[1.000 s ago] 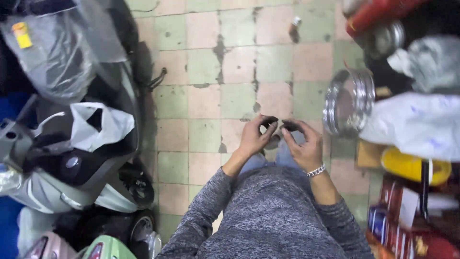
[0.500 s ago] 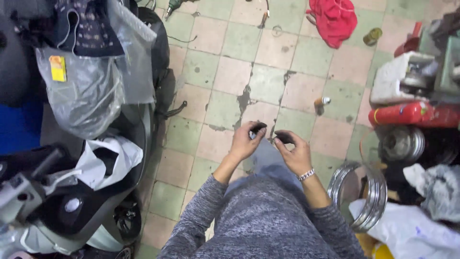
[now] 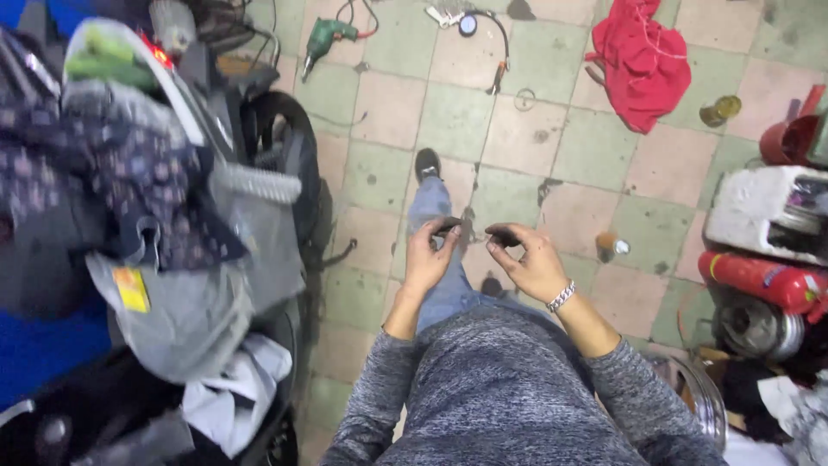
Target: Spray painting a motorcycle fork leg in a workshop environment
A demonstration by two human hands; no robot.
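A person in a grey knit sweater and blue jeans stood on a worn floor of pink and green tiles, both hands raised in front of the waist. The left hand was curled, its fingertips pinched on one end of a small dark part; the right hand, a metal bracelet at its wrist, was likewise half-closed with its fingertips on a second small dark piece. The two pieces nearly met between the hands; whether they were joined could not be told.

A parked scooter draped in patterned cloth and grey plastic sheeting filled the left edge of the floor, a yellow rectangular label stuck on the sheeting. Near the top edge lay a green power drill and a pressure gauge on a hose. A red cloth was heaped toward the top right corner, a small yellowish jar just beside it. A small can lay on a tile to the right of the hands. Along the right edge sat a pale block, with a red cylinder bearing a yellow band just below it, and a shiny metal rim near the bottom right corner.
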